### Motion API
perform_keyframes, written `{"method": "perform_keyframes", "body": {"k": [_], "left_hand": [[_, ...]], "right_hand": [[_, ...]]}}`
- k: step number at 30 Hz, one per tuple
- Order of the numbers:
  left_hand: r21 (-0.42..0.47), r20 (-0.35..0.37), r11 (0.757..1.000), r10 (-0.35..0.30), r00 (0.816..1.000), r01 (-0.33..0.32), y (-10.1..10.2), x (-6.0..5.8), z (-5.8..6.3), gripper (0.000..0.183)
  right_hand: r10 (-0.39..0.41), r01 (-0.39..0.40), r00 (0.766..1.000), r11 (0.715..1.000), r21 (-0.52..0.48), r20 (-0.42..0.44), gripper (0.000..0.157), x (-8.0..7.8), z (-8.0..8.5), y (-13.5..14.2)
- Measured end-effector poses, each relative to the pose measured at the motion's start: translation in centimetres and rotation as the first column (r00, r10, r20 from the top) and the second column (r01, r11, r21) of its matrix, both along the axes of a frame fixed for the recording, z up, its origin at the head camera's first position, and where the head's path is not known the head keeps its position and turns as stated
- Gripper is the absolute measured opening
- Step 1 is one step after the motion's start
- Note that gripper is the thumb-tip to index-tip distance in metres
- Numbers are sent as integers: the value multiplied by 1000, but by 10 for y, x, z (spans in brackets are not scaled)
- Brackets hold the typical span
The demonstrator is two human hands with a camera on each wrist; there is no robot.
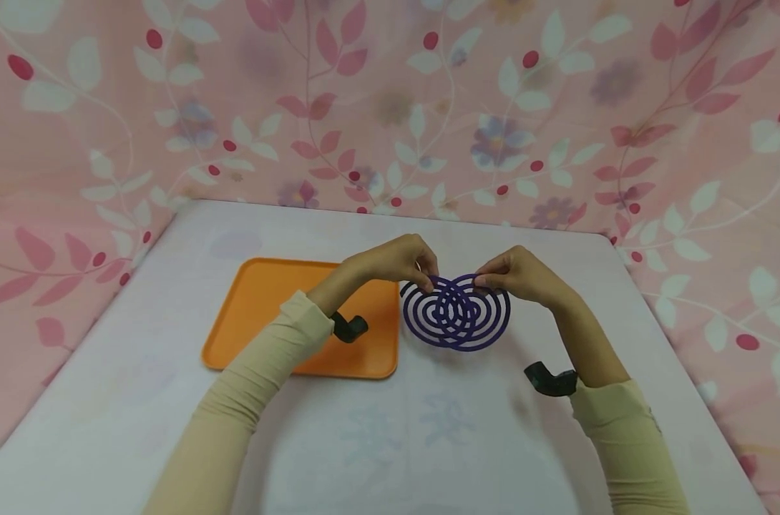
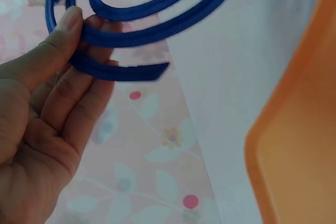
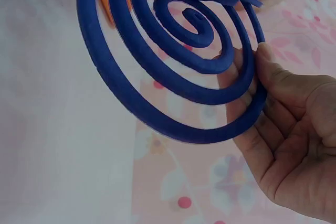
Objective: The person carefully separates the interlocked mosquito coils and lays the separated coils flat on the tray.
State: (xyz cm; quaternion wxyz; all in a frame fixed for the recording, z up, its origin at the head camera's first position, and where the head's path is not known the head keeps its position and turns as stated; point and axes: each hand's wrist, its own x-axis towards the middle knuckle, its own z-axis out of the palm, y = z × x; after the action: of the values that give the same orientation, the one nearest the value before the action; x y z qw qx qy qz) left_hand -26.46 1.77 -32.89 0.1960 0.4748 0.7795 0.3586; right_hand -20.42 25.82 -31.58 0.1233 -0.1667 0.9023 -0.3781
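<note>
Two flat blue-purple mosquito coils overlap in the head view, their spirals crossing in the middle. My left hand (image 1: 403, 259) pinches the outer ring of the left mosquito coil (image 2: 131, 39) between thumb and fingers; its cut-off outer end sticks out past the fingertips in the left wrist view. On the other side, my right hand (image 1: 522, 275) grips the right mosquito coil (image 3: 184, 134) by its outer ring, thumb on the near face and fingers behind. Both coils are held up over the white table, tilted. The fingers' far sides are hidden behind the rings.
An orange tray (image 1: 248, 307) lies on the white table (image 1: 338, 465) left of the coils, partly under my left forearm. Pink floral cloth (image 1: 377, 107) stands behind the table and at both sides. A dark wrist mount (image 1: 551, 380) sticks out near the right cuff.
</note>
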Motion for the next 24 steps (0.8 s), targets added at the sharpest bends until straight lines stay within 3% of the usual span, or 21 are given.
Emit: {"method": "perform_keyframes", "body": {"k": [4,24], "left_hand": [[5,-5,999,35,999,-35,-6,-2,-1,4],[25,10,999,37,999,-37,-9,-3,-3,4]], "right_hand": [[-27,27,1000,1000,4,-8,19,-2,2,1],[-41,41,999,999,7,-3,20,-1,2,0]]}}
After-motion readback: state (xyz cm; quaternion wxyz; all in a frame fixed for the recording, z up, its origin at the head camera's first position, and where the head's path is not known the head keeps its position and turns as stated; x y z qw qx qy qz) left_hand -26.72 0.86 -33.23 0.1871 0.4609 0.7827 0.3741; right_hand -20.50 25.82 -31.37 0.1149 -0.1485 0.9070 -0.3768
